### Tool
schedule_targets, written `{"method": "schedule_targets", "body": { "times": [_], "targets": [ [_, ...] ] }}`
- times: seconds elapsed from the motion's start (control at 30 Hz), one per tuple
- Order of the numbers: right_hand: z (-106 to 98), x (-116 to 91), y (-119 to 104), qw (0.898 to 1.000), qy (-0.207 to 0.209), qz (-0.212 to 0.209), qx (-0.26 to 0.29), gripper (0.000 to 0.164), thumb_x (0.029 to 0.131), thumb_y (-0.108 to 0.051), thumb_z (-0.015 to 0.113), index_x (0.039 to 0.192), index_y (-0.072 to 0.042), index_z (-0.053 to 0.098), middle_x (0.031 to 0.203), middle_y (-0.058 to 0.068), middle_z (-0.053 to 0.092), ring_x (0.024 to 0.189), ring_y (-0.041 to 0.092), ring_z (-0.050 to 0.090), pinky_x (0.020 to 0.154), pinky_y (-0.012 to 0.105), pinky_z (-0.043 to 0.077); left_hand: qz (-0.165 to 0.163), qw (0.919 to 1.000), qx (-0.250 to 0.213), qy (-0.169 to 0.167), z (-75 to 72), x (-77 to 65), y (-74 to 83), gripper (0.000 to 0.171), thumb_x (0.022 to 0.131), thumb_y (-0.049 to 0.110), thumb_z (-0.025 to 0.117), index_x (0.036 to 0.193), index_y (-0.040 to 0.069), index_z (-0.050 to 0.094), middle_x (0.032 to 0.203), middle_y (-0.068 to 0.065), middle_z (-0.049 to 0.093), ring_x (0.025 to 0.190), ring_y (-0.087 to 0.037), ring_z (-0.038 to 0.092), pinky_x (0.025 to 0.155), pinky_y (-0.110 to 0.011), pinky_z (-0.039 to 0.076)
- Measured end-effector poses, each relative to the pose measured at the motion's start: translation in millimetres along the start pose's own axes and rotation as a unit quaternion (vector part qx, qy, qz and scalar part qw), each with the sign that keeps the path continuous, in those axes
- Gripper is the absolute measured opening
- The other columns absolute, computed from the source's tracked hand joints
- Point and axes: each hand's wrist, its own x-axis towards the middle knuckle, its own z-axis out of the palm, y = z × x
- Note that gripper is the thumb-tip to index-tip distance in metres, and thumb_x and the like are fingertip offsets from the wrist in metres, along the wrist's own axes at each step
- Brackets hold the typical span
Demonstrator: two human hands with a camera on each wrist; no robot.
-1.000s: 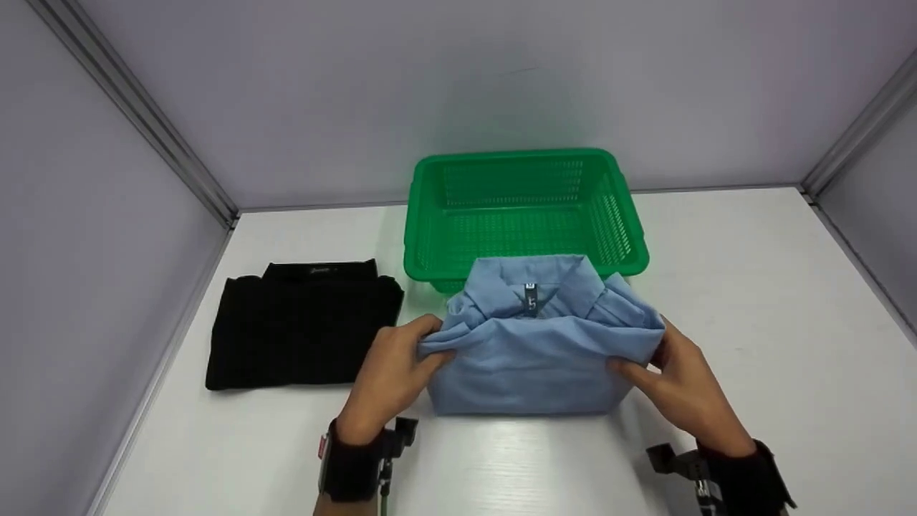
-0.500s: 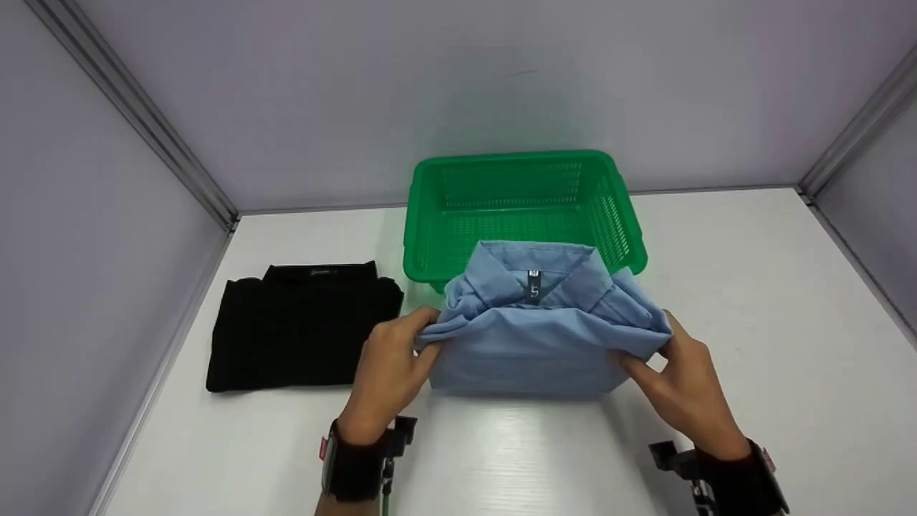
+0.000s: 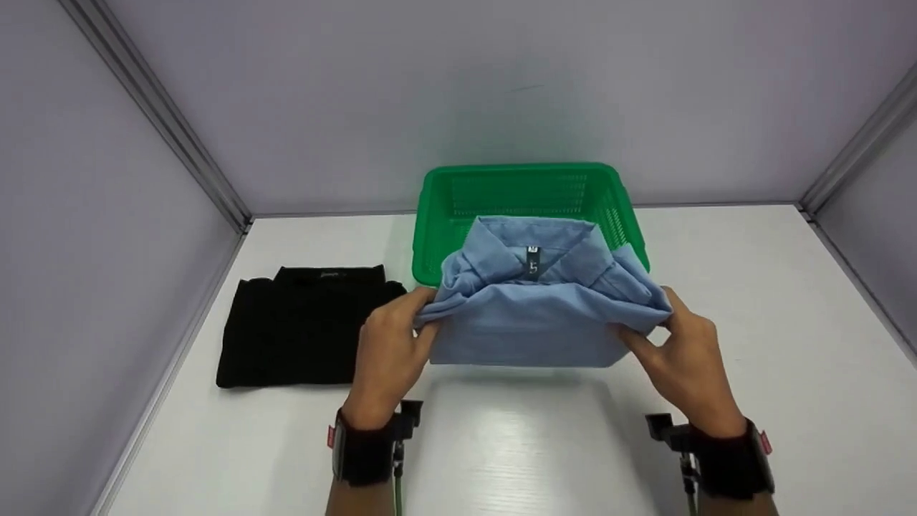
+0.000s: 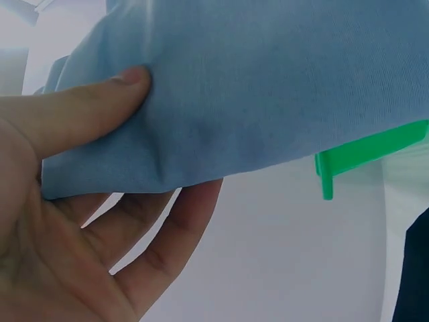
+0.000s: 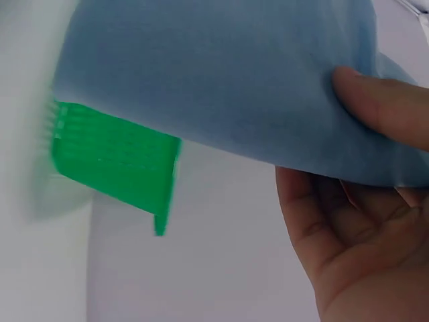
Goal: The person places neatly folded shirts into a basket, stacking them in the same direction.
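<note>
A folded light-blue collared shirt (image 3: 530, 322) is held above the table, its collar and dark neck label facing up. My left hand (image 3: 390, 351) grips its left edge, thumb in front and fingers behind, as the left wrist view shows on the cloth (image 4: 268, 87). At the opposite edge my right hand (image 3: 688, 365) pinches the shirt the same way; in the right wrist view the thumb presses the fabric (image 5: 221, 74) and the fingers lie beneath. The collar overlaps the front part of a green plastic basket (image 3: 516, 170), hiding its near rim.
A folded black garment (image 3: 301, 337) lies on the white table (image 3: 752, 322) to the left, close to my left hand. Behind the basket rises a pale back wall (image 3: 358, 107), with side panels at left and right.
Both hands have lifted the blue shirt off the table and carried it forward, so its collar now covers more of the basket. The black garment stays where it was. The head view shifted slightly.
</note>
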Motion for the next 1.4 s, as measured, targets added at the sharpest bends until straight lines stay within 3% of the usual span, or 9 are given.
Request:
{"method": "schedule_targets", "body": {
  "times": [0.23, 0.43, 0.57, 0.7, 0.8, 0.87, 0.97, 1.17, 1.4],
  "targets": [
    [-15.1, 30.1, -2.0, 0.999, -0.037, 0.012, 0.002, 0.041, 0.088, 0.0, 0.083, 0.125, 0.002, 0.066, 0.119, 0.024, 0.076, 0.107, 0.045, 0.075, 0.08, -0.002, 0.041, 0.018, 0.9997, 0.0, 0.017, 0.2, 10.2, 0.6, 0.024, 0.089, -0.001, 0.08, 0.113, 0.006, 0.077, 0.107, -0.011, 0.081, 0.104, -0.027, 0.079, 0.085, -0.044, 0.065],
    [-15.0, 39.6, -12.8, 0.999, -0.034, 0.007, 0.005, 0.039, 0.089, -0.004, 0.083, 0.124, -0.001, 0.067, 0.118, 0.022, 0.077, 0.106, 0.043, 0.076, 0.081, -0.001, 0.042, 0.019, 0.9984, -0.008, 0.053, -2.7, 10.8, -2.9, 0.024, 0.089, -0.003, 0.08, 0.111, 0.003, 0.077, 0.107, -0.013, 0.081, 0.103, -0.027, 0.079, 0.087, -0.043, 0.065],
    [-10.6, 40.6, -21.1, 1.0, 0.007, -0.011, 0.011, 0.037, 0.087, 0.002, 0.083, 0.121, 0.0, 0.069, 0.115, 0.018, 0.079, 0.105, 0.037, 0.076, 0.085, -0.001, 0.041, 0.016, 0.9964, -0.02, 0.081, -5.5, 10.4, -3.6, 0.023, 0.088, -0.005, 0.079, 0.11, 0.001, 0.077, 0.108, -0.014, 0.081, 0.105, -0.028, 0.078, 0.088, -0.044, 0.065],
    [-4.2, 43.0, -23.6, 0.996, 0.076, -0.036, 0.027, 0.034, 0.085, 0.005, 0.083, 0.116, 0.002, 0.07, 0.11, 0.015, 0.08, 0.106, 0.004, 0.072, 0.09, 0.003, 0.044, 0.036, 0.9913, -0.03, 0.123, -4.9, 13.6, -2.6, 0.022, 0.087, -0.008, 0.079, 0.107, 0.0, 0.077, 0.105, -0.014, 0.08, 0.103, -0.028, 0.076, 0.089, -0.045, 0.064],
    [2.9, 45.3, -21.4, 0.987, 0.138, -0.061, 0.048, 0.033, 0.084, 0.006, 0.083, 0.116, 0.003, 0.071, 0.111, 0.016, 0.078, 0.109, -0.013, 0.061, 0.096, 0.009, 0.046, 0.062, 0.9852, -0.037, 0.156, -2.0, 18.7, -1.6, 0.019, 0.087, -0.007, 0.08, 0.104, -0.001, 0.077, 0.105, -0.014, 0.079, 0.106, -0.029, 0.073, 0.093, -0.045, 0.062],
    [7.8, 46.0, -19.1, 0.979, 0.178, -0.077, 0.059, 0.034, 0.084, 0.006, 0.083, 0.116, 0.003, 0.072, 0.11, 0.017, 0.076, 0.11, -0.011, 0.059, 0.098, 0.012, 0.044, 0.076, 0.9819, -0.041, 0.169, 0.4, 22.1, -1.2, 0.016, 0.087, -0.006, 0.08, 0.102, 0.0, 0.077, 0.105, -0.013, 0.079, 0.11, -0.029, 0.071, 0.096, -0.045, 0.061],
    [14.2, 44.5, -15.7, 0.971, 0.216, -0.085, 0.056, 0.036, 0.084, 0.006, 0.084, 0.118, 0.005, 0.071, 0.109, 0.01, 0.072, 0.105, -0.004, 0.053, 0.087, 0.016, 0.041, 0.091, 0.9778, -0.043, 0.184, 3.6, 26.4, -0.9, 0.015, 0.087, -0.005, 0.081, 0.101, 0.0, 0.077, 0.104, -0.012, 0.08, 0.113, -0.03, 0.069, 0.098, -0.044, 0.06],
    [16.8, 35.4, -8.8, 0.967, 0.231, -0.091, 0.055, 0.029, 0.083, 0.008, 0.083, 0.108, 0.009, 0.067, 0.1, -0.016, 0.059, 0.077, 0.002, 0.047, 0.066, 0.016, 0.035, 0.098, 0.9737, -0.058, 0.197, 8.9, 27.2, -0.4, 0.019, 0.085, -0.009, 0.081, 0.101, 0.001, 0.078, 0.101, -0.011, 0.08, 0.11, -0.03, 0.068, 0.094, -0.043, 0.061],
    [15.6, 25.6, -1.5, 0.966, 0.234, -0.093, 0.059, 0.025, 0.085, 0.011, 0.079, 0.107, 0.01, 0.068, 0.099, -0.014, 0.063, 0.085, -0.005, 0.053, 0.075, 0.014, 0.042, 0.102, 0.9724, -0.102, 0.183, 16.5, 22.6, 0.5, 0.021, 0.086, -0.013, 0.077, 0.103, -0.001, 0.076, 0.113, -0.016, 0.078, 0.117, -0.032, 0.069, 0.096, -0.039, 0.062]
  ]
}}
